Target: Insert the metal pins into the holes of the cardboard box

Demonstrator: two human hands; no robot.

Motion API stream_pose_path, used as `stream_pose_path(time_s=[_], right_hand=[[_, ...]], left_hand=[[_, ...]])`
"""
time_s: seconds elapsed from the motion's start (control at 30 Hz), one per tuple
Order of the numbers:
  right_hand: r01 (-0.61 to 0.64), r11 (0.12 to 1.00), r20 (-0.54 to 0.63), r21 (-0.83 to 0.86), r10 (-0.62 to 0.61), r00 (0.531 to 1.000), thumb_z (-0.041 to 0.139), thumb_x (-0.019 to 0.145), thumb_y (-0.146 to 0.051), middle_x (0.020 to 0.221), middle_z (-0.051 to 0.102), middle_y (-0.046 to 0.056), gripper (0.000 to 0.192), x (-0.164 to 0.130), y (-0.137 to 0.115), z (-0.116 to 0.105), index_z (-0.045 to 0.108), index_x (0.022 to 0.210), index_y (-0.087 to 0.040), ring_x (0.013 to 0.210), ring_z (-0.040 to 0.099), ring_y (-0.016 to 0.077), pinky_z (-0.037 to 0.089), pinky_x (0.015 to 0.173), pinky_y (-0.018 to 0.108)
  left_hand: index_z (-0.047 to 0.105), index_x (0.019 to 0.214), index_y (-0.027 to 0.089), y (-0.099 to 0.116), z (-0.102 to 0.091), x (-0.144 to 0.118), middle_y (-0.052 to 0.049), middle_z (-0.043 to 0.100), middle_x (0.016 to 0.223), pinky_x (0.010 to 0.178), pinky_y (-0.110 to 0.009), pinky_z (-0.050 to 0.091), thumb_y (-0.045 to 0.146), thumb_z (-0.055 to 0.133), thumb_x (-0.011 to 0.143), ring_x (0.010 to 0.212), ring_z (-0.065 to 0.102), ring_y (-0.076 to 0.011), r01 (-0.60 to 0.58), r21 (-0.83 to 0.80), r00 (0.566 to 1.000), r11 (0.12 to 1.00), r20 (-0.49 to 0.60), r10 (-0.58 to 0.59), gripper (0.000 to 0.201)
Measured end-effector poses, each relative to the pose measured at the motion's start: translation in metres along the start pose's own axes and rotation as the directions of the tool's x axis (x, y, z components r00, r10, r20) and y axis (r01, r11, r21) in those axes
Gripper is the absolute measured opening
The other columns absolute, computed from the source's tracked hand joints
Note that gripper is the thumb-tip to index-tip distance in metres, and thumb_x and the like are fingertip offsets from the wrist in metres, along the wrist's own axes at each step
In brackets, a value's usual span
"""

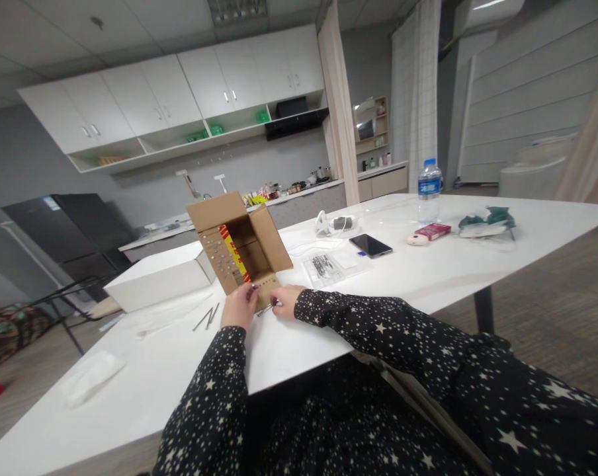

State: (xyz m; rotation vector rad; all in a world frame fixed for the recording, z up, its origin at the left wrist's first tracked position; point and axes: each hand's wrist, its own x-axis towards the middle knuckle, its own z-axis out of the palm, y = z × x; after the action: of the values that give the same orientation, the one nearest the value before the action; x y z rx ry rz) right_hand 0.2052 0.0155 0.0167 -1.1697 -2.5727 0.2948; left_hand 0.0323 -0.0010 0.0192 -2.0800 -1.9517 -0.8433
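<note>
An open cardboard box (278, 239) stands tilted on the white table, its flaps spread and its inside facing me. Rows of small round studs dot its left flap (214, 254), beside a yellow and red strip (233, 251). My left hand (238, 307) is at the lower front flap, fingers closed together; what they pinch is too small to make out. Close by on the right, my right hand (286, 301) has its fingers curled in a pinch over a small metallic piece that I cannot name. Thin metal rods (211, 317) lie left of my left hand.
Behind the box at left is a long white box (155, 274). To the right lie a clear plastic bag (323, 267) with dark small parts, a phone (371, 245), a pink packet (432, 231) and a water bottle (429, 192). Crumpled white plastic (93, 377) rests at front left.
</note>
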Motion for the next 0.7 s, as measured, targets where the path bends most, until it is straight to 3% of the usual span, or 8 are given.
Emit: stream_pose_path(time_s=[0.7], right_hand=[[-0.042, 0.998, -0.016, -0.047, 0.041, 0.999, 0.049, 0.077, -0.035, 0.098, 0.068, 0.006, 0.027, 0.0016, -0.0028, 0.003, 0.063, 0.098, -0.025, 0.089, 0.062, 0.0236, 0.045, 0.069, 0.031]], left_hand=[[0.064, 0.096, 0.024, 0.0066, -0.0061, -0.0022, -0.005, 0.071, 0.087, 0.068, -0.028, 0.044, 0.039, 0.043, 0.085, 0.08, 0.065, -0.0207, 0.159, 0.145, 0.987, 0.977, -0.041, -0.154, 0.028]])
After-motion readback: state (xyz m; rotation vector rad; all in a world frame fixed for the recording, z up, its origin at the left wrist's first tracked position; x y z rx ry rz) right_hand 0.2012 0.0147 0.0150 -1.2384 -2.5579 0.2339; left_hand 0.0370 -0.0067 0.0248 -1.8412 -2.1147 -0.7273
